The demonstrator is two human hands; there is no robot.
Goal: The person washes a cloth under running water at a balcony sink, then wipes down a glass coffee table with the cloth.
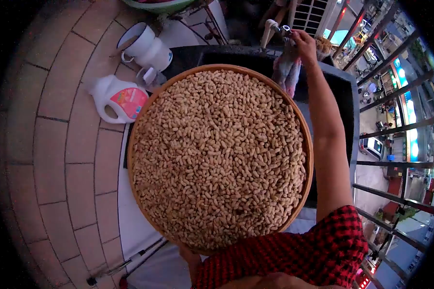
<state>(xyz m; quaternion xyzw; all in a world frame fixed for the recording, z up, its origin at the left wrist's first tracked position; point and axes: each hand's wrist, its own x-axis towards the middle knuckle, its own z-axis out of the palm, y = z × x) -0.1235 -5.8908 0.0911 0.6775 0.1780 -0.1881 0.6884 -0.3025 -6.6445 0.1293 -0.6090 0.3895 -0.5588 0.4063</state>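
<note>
A round shallow tray [309, 159] with a tan rim, heaped with unshelled peanuts [222, 149], fills the middle of the head view. At its lower edge is my left hand [192, 257], closed on the rim, with its fingers mostly hidden under the tray. My right arm reaches past the tray's right side. At the far end, my right hand [305, 45] is closed at a metal tap [286, 30]. A greyish-pink cloth [288, 72] hangs just below the fingers. The tray covers much of a dark sink [335, 96].
On the left stand a white jug with a pink label [125, 101] and a white enamel pot [142, 45] on tiles [50, 149]. A green basin [161, 6] is at the top. Metal window bars [395, 132] line the right side, with a street beyond.
</note>
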